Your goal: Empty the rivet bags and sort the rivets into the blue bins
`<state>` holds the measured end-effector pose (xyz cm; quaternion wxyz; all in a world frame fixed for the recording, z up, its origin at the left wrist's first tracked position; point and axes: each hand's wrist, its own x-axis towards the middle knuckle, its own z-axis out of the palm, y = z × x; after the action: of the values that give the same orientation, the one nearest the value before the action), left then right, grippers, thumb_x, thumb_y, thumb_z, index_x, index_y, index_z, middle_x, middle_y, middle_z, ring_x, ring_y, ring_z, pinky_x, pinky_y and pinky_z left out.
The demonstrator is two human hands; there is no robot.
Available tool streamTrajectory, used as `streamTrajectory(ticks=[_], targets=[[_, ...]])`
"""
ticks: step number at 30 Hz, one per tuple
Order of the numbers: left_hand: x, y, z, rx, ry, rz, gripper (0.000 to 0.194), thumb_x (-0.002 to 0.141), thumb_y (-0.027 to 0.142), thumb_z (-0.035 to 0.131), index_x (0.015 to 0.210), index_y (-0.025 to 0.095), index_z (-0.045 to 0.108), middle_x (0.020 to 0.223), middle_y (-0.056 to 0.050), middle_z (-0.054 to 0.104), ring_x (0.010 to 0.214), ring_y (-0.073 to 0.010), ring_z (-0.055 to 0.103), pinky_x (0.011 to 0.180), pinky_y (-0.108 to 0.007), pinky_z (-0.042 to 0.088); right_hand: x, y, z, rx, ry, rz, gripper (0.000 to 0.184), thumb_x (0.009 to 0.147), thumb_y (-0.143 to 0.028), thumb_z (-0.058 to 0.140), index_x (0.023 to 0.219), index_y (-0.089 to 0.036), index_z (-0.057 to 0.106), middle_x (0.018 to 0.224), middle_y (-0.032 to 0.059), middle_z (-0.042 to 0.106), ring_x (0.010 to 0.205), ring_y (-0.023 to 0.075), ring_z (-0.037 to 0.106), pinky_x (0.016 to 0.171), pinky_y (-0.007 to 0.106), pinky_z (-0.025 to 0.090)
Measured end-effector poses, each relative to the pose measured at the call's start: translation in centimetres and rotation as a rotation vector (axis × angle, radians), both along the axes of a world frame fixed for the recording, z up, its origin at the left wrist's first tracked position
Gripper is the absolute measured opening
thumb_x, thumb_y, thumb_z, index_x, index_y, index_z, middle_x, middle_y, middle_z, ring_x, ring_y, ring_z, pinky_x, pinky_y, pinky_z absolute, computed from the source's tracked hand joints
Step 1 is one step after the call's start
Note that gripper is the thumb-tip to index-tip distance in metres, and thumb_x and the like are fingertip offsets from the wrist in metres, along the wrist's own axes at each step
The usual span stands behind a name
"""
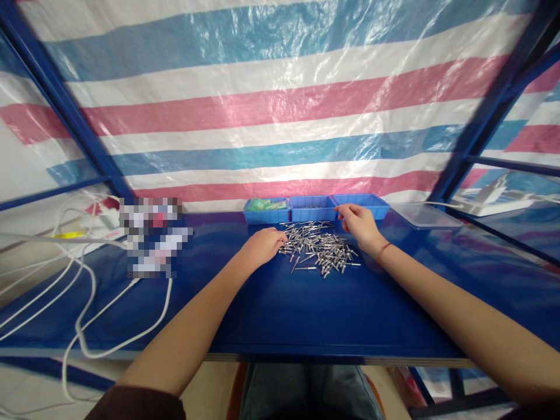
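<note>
A loose pile of silvery blind rivets (326,251) lies on the blue tabletop. At its left edge my left hand (261,246) has its fingers curled together, with the fingertips touching the rivets. Whatever sits between those fingertips is too small to make out. My right hand (357,226) is raised over the right side of the pile, thumb and fingers closed in a pinch by the front of the bins. What it holds, if anything, cannot be seen. Just behind the pile, the middle blue bin (312,213) contains some small metal pieces.
A left blue bin (265,216) holds green and clear packets; a right blue bin (371,202) adjoins the middle one. A clear plastic lid (424,214) lies to the right. White cables (90,332) and a blurred-out object (157,245) occupy the left side.
</note>
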<state>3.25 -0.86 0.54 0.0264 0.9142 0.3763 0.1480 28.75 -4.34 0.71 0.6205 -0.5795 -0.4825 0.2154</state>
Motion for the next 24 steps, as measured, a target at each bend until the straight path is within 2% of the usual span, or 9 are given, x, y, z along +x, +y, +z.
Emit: streamTrajectory(ticks=[4, 7, 9, 11, 13, 15, 19, 21, 24], targets=[[-0.3, 0.1, 0.3, 0.017, 0.018, 0.009, 0.027, 0.088, 0.016, 0.045, 0.1, 0.021, 0.069, 0.097, -0.006, 0.066, 0.09, -0.0177, 0.064, 0.086, -0.027, 0.048, 0.0, 0.0, 0.0, -0.004, -0.049, 0.011, 0.027, 0.074, -0.041, 0.058, 0.077, -0.015, 0.064, 0.062, -0.0014, 0.055, 0.041, 0.007, 0.042, 0.04, 0.023, 0.03], [-0.4, 0.1, 0.8, 0.037, -0.071, 0.013, 0.03, 0.091, 0.017, 0.04, 0.103, 0.02, 0.067, 0.099, -0.006, 0.065, 0.095, -0.0183, 0.062, 0.09, -0.029, 0.047, -0.2, -0.2, 0.2, -0.018, -0.082, 0.034, 0.026, 0.075, -0.04, 0.058, 0.077, -0.015, 0.064, 0.063, -0.0007, 0.056, 0.043, 0.0074, 0.043, 0.04, 0.023, 0.032], [-0.3, -0.1, 1.1, 0.039, -0.185, -0.008, 0.03, 0.092, 0.017, 0.038, 0.105, 0.019, 0.065, 0.101, -0.007, 0.065, 0.099, -0.0186, 0.061, 0.092, -0.03, 0.046, -0.7, -0.6, 0.6, -0.047, -0.102, 0.109, 0.024, 0.075, -0.038, 0.058, 0.076, -0.015, 0.064, 0.063, -0.0005, 0.056, 0.043, 0.0074, 0.044, 0.04, 0.023, 0.032], [0.1, -0.4, 1.4, 0.021, -0.302, -0.044, 0.028, 0.091, 0.017, 0.04, 0.105, 0.018, 0.064, 0.103, -0.006, 0.066, 0.1, -0.018, 0.061, 0.093, -0.031, 0.045, -1.5, -1.2, 1.0, -0.066, -0.147, 0.244, 0.026, 0.076, -0.038, 0.059, 0.085, -0.015, 0.066, 0.065, -0.0006, 0.058, 0.045, 0.0079, 0.046, 0.041, 0.023, 0.035], [0.7, -1.0, 1.6, -0.021, -0.396, -0.083, 0.025, 0.09, 0.018, 0.043, 0.106, 0.018, 0.062, 0.104, -0.005, 0.067, 0.097, -0.0167, 0.063, 0.089, -0.03, 0.047, -2.6, -2.1, 1.5, -0.033, -0.253, 0.388, 0.032, 0.076, -0.04, 0.061, 0.099, -0.017, 0.066, 0.073, 0.0004, 0.062, 0.049, 0.0093, 0.051, 0.045, 0.024, 0.04], [1.2, -1.6, 1.7, -0.073, -0.471, -0.111, 0.023, 0.09, 0.02, 0.046, 0.108, 0.02, 0.06, 0.099, -0.004, 0.069, 0.09, -0.0154, 0.064, 0.084, -0.028, 0.049, -3.7, -2.9, 1.8, 0.053, -0.42, 0.461, 0.032, 0.078, -0.039, 0.062, 0.103, -0.02, 0.067, 0.083, 0.0027, 0.066, 0.058, 0.0114, 0.056, 0.052, 0.026, 0.044], [1.8, -2.4, 1.7, -0.119, -0.609, -0.127, 0.024, 0.087, 0.023, 0.052, 0.11, 0.021, 0.058, 0.089, -0.002, 0.069, 0.082, -0.0138, 0.065, 0.078, -0.027, 0.05, -5.1, -3.8, 1.9, 0.187, -0.704, 0.416, 0.021, 0.085, -0.033, 0.055, 0.087, -0.021, 0.072, 0.087, 0.005, 0.07, 0.072, 0.0157, 0.061, 0.065, 0.03, 0.046], [1.9, -2.5, 1.7, -0.152, -0.705, -0.128, 0.025, 0.084, 0.026, 0.056, 0.108, 0.019, 0.058, 0.086, -0.002, 0.069, 0.078, -0.0133, 0.065, 0.075, -0.026, 0.05, -5.2, -3.7, 1.6, 0.2, -0.707, 0.4, 0.023, 0.087, -0.033, 0.053, 0.086, -0.021, 0.072, 0.086, 0.0052, 0.07, 0.074, 0.0164, 0.062, 0.067, 0.031, 0.046], [2.2, -2.4, 1.6, -0.265, -0.867, -0.169, 0.031, 0.078, 0.028, 0.065, 0.105, 0.017, 0.057, 0.085, -0.003, 0.07, 0.076, -0.0135, 0.066, 0.072, -0.026, 0.051, -5.0, -3.3, 1.3, 0.152, -0.516, 0.46, 0.027, 0.086, -0.04, 0.054, 0.086, -0.019, 0.07, 0.086, 0.0048, 0.07, 0.064, 0.0134, 0.059, 0.061, 0.029, 0.046]])
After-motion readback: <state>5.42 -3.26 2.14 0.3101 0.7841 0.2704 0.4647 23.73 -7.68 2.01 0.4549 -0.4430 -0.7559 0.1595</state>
